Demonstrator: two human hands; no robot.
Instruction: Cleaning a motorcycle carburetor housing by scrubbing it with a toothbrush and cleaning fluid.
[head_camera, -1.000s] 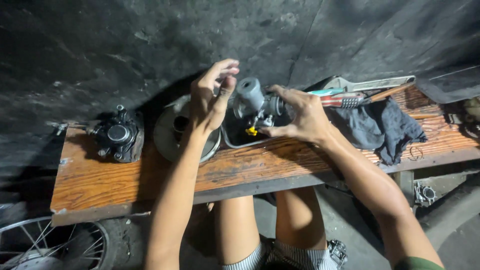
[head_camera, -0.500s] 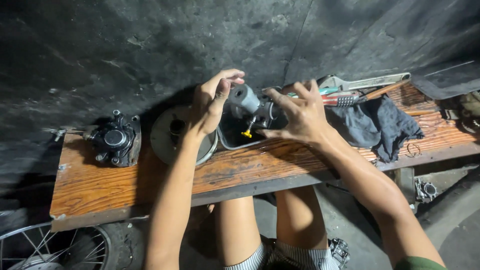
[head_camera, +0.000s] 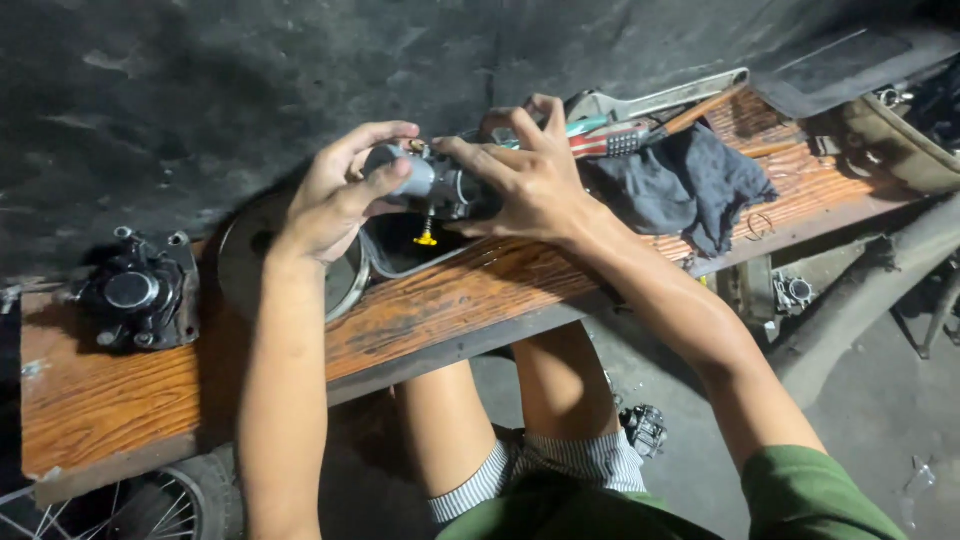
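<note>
Wooden bench | carburetor long axis left-right, above tray | left hand, right hand fingers clasp it

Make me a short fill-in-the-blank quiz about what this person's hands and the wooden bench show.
1. Both hands, the left hand and the right hand, hold one grey metal engine part above the ____ bench.
2. The crumpled dark cloth lies to the ____ of the hands.
3. A small ____ piece hangs under the held part.

Missing words: wooden; right; yellow
</note>
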